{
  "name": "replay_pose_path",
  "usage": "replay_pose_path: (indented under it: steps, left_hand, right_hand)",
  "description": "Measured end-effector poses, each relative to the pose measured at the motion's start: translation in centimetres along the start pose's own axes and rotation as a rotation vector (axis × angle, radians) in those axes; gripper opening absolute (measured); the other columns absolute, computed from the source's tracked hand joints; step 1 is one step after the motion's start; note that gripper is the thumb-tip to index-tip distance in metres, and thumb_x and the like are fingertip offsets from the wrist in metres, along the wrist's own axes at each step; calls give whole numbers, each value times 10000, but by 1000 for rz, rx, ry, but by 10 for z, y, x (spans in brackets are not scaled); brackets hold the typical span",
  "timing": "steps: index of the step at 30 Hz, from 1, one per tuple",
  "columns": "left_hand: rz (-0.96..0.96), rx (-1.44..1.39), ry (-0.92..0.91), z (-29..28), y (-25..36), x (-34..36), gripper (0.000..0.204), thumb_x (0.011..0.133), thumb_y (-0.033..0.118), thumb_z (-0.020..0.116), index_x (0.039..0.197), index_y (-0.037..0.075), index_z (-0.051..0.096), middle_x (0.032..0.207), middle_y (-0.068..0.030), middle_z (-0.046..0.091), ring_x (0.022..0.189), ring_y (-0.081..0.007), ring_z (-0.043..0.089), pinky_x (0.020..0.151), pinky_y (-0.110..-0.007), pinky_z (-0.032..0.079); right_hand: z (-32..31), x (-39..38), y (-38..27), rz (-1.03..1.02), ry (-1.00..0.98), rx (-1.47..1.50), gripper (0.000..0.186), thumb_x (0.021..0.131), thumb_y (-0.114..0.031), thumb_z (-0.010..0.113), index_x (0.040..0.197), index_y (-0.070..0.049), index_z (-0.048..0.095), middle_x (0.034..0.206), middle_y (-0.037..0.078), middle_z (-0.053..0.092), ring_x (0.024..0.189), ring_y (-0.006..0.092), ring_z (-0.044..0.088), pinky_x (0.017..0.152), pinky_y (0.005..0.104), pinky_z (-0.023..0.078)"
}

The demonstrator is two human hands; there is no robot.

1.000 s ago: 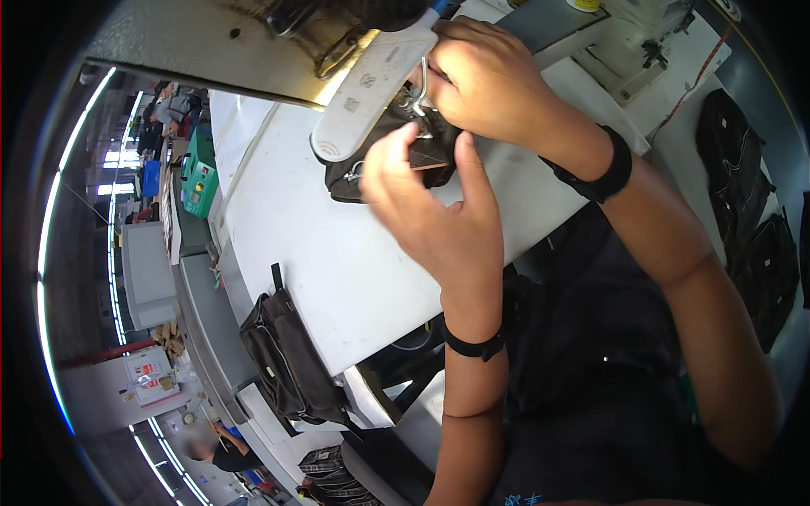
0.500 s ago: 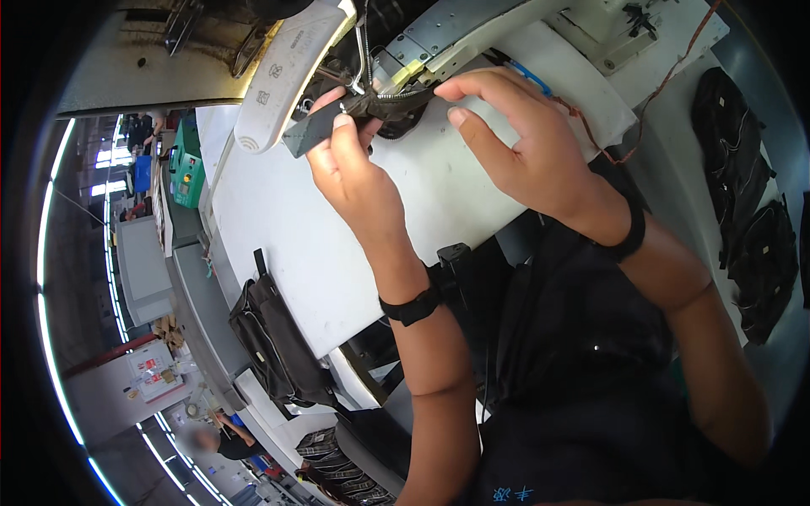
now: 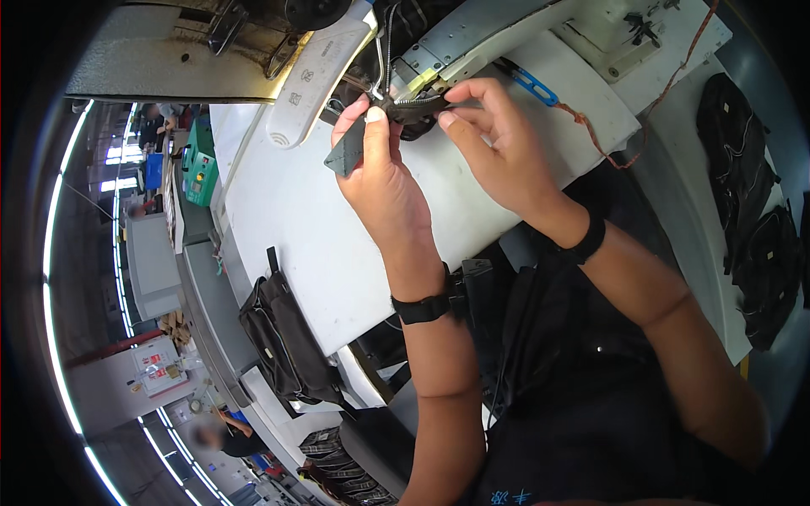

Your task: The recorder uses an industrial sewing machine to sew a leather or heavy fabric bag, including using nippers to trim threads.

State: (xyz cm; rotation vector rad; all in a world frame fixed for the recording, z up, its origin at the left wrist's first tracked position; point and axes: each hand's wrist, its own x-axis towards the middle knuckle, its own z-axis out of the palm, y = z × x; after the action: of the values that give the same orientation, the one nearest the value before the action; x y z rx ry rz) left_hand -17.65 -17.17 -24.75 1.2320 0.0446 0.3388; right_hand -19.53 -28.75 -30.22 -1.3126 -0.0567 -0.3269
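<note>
My left hand [image 3: 384, 190] is closed, with thumb and fingers pinching a black zippered fabric piece [image 3: 418, 110] beside the sewing machine. A stiff dark tab [image 3: 344, 154] sticks out from the same grip toward the left. To the right, my right hand [image 3: 506, 156] has its thumb and forefinger at the other end of the zippered piece, taking hold of its edge. The zip's metal teeth run along the fabric and up toward the machine [image 3: 319, 84]. Machine parts and my fingers hide some of the fabric.
A black bag [image 3: 291, 341] lies at the white table's [image 3: 295, 244] left edge. More black bag pieces [image 3: 730, 160] are on the right. A blue tool [image 3: 533, 87] with an orange cord [image 3: 603, 148] rests behind my right hand. Another person [image 3: 236, 438] is far left.
The dark tab has swung to point more downward as my left hand turned. My right hand has drawn its fingers in around the fabric's end. The view has shifted slightly.
</note>
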Motion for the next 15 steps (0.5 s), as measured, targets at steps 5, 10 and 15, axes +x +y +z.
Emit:
replay_pose_path:
  steps: [5,10,15]
  left_hand:
    - [-66,12,-43,-5,9,6,237,1008,73,662,1227,-6,620,1118,-90,668,1018,-157,644,934,-308,519]
    - [-88,23,-68,-8,12,7,237,991,85,686,1203,-5,630,1091,-89,675,1005,-167,646,925,-316,514]
    - [-130,38,-65,-9,16,9,228,982,97,700,1177,-5,642,1068,-90,681,995,-165,642,909,-315,511]
  right_hand:
    - [13,0,15,45,25,152,344,984,-159,732,1225,-14,534,1183,131,659,781,96,665,666,252,501]
    - [10,14,29,55,-26,130,340,937,-166,809,1149,27,627,1095,66,656,769,60,637,667,216,485]
    - [4,21,27,-152,-28,71,267,938,-226,827,1039,1,730,904,5,680,731,51,599,661,208,476]
